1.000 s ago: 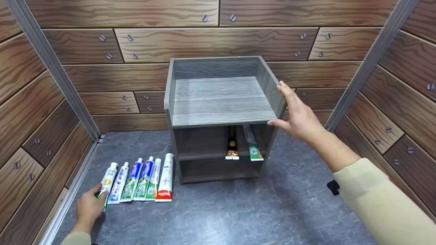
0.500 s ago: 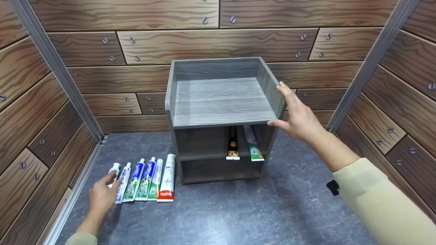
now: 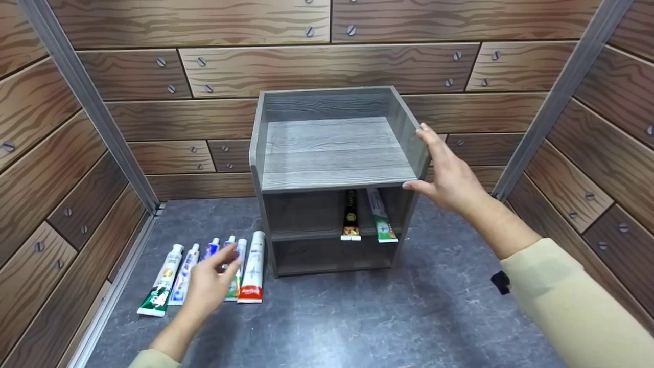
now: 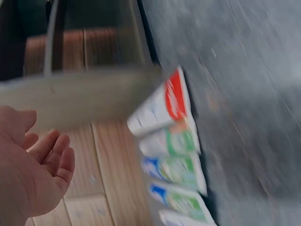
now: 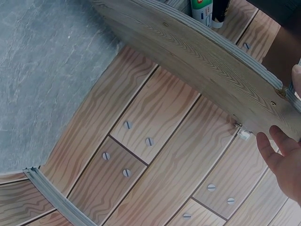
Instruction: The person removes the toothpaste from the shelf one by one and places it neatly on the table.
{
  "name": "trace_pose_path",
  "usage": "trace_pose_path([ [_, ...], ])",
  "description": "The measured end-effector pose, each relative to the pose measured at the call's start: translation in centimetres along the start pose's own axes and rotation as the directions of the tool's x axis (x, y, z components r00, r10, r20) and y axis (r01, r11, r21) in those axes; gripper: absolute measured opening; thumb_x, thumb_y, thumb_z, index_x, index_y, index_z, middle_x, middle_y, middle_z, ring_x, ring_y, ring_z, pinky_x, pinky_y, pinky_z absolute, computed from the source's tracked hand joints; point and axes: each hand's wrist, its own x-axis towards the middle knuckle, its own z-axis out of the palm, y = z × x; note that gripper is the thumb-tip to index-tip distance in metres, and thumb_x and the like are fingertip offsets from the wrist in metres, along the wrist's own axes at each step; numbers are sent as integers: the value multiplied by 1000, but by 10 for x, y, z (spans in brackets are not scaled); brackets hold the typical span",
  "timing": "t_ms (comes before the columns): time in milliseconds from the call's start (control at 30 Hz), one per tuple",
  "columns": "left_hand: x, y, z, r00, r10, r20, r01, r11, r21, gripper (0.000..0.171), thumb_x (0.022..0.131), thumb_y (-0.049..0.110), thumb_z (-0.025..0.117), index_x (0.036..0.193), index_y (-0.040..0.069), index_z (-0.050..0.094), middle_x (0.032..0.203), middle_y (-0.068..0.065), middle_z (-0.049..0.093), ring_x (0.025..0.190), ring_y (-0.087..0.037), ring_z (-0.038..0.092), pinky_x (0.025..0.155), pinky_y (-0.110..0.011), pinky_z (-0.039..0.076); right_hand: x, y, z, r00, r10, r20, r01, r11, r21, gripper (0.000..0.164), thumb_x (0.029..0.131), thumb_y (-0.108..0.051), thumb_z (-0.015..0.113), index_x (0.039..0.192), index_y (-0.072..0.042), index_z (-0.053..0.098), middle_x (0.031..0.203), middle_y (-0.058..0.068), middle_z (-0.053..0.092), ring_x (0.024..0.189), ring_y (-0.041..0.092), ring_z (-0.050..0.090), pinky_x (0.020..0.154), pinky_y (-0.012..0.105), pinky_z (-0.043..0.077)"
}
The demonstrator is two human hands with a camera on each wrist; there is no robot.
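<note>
My left hand (image 3: 208, 286) hovers over a row of toothpaste tubes on the floor, its fingers loosely bent around nothing. It hides parts of the middle tubes. At the row's left lies a green-and-white tube (image 3: 159, 283); a red-and-white tube (image 3: 251, 271) ends the right side, next to a small grey wooden shelf unit (image 3: 337, 148). With thumb at the front and fingers along the outside, my right hand (image 3: 452, 179) holds the unit's right side panel (image 5: 188, 56). On the middle shelf, a black-and-gold tube (image 3: 350, 220) and a green-and-white tube (image 3: 380, 217) lie with their ends jutting out.
Wood-patterned walls (image 3: 327, 66) enclose the space at the back and sides, with metal strips (image 3: 92, 107) at the corners. Grey marbled floor (image 3: 327, 327) extends in front of the unit. A lower compartment (image 3: 332, 255) sits below the shelf holding the tubes.
My left hand has left the leftmost green-and-white tube and travelled right across the row, uncovering that tube. My right hand has stayed on the side panel.
</note>
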Motion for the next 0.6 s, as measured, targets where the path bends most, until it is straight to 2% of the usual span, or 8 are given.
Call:
trace_pose_path([
  [167, 2, 27, 21, 992, 110, 54, -108, 993, -38, 37, 96, 8, 79, 132, 1, 74, 111, -12, 80, 94, -23, 75, 78, -33, 61, 0, 0, 0, 1000, 2, 0, -2, 1000, 1, 103, 86, -26, 91, 164, -12, 26, 175, 15, 22, 142, 51, 46, 106, 68, 43],
  [267, 5, 40, 34, 985, 155, 77, -151, 987, -59, 37, 96, 10, 79, 132, 1, 74, 111, -11, 79, 94, -22, 75, 77, -36, 61, 0, -1, 0, 1000, 1, 2, -1, 1000, 1, 103, 86, -26, 91, 164, -12, 26, 175, 15, 21, 141, 51, 46, 107, 68, 43],
  [500, 18, 66, 70, 970, 227, 85, -218, 971, -101, 38, 97, 16, 79, 132, 0, 73, 118, -15, 77, 103, -27, 74, 91, -45, 60, 0, 0, 0, 1000, 6, 7, -6, 1000, -5, 104, 86, -26, 91, 165, -11, 24, 175, 16, 21, 146, 50, 41, 110, 68, 40],
  [600, 25, 76, 86, 962, 261, 77, -254, 963, -90, 39, 97, 18, 80, 131, 0, 74, 120, -17, 77, 108, -30, 74, 94, -46, 59, 1, 0, 1, 1000, 0, 2, 0, 1000, -4, 104, 86, -26, 91, 164, -11, 25, 175, 16, 22, 146, 50, 41, 111, 68, 40],
])
